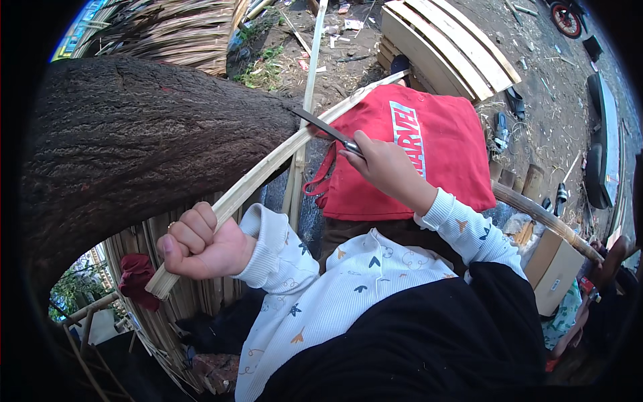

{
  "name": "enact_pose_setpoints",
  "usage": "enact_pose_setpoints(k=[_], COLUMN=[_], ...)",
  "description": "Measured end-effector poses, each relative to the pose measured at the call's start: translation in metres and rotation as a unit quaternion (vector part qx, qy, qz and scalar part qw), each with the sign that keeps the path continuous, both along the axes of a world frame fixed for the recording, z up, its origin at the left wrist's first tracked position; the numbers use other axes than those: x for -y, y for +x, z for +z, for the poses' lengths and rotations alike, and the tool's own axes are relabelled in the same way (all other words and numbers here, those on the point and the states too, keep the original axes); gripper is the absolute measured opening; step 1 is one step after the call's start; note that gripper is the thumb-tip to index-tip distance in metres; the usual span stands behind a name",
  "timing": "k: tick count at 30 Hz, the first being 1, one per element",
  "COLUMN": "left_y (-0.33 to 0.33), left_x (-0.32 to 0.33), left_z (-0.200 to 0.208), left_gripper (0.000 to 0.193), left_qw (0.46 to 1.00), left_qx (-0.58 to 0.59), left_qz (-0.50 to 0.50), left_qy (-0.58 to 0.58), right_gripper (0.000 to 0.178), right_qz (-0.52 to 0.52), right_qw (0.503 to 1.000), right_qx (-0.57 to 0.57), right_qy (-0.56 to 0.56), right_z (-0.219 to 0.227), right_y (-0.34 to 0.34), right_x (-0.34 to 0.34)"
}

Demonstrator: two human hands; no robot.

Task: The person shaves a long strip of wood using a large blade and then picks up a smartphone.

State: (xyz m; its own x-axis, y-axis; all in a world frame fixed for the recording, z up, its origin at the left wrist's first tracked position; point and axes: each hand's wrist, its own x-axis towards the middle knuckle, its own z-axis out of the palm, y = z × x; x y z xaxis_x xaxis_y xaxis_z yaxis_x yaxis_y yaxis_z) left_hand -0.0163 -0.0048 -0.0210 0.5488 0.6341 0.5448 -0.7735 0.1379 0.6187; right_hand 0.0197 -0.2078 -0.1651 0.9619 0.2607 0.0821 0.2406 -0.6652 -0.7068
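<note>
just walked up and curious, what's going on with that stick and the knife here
A person grips a long pale bamboo strip in the left hand near its lower end. The right hand holds a knife, its blade laid against the strip's upper part. A red cloth lies beneath, beside a thick tree trunk.

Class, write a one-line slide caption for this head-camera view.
Left hand grips a pale bamboo strip while the right hand sets a knife against it, beside a tree trunk.

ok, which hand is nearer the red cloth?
Right. The right hand holds the knife directly over the red cloth; the left hand grips the bamboo strip low, well away.
</note>
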Motion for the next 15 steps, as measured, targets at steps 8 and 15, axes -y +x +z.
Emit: enact_pose_setpoints(k=[8,15], left_y=[-0.002,0.003], left_x=[-0.002,0.001], left_z=[-0.002,0.001], left_gripper=[0.039,0.04], left_qw=[0.999,0.999], left_qx=[0.004,-0.001], left_qz=[-0.036,-0.026], left_qy=[0.022,0.026], right_gripper=[0.033,0.034], right_qz=[-0.076,-0.123], right_qw=[0.99,0.985], right_qx=[-0.072,-0.043], right_qy=[-0.099,-0.115], right_z=[-0.022,-0.036], right_y=[0.024,0.036], right_x=[0.021,0.032])
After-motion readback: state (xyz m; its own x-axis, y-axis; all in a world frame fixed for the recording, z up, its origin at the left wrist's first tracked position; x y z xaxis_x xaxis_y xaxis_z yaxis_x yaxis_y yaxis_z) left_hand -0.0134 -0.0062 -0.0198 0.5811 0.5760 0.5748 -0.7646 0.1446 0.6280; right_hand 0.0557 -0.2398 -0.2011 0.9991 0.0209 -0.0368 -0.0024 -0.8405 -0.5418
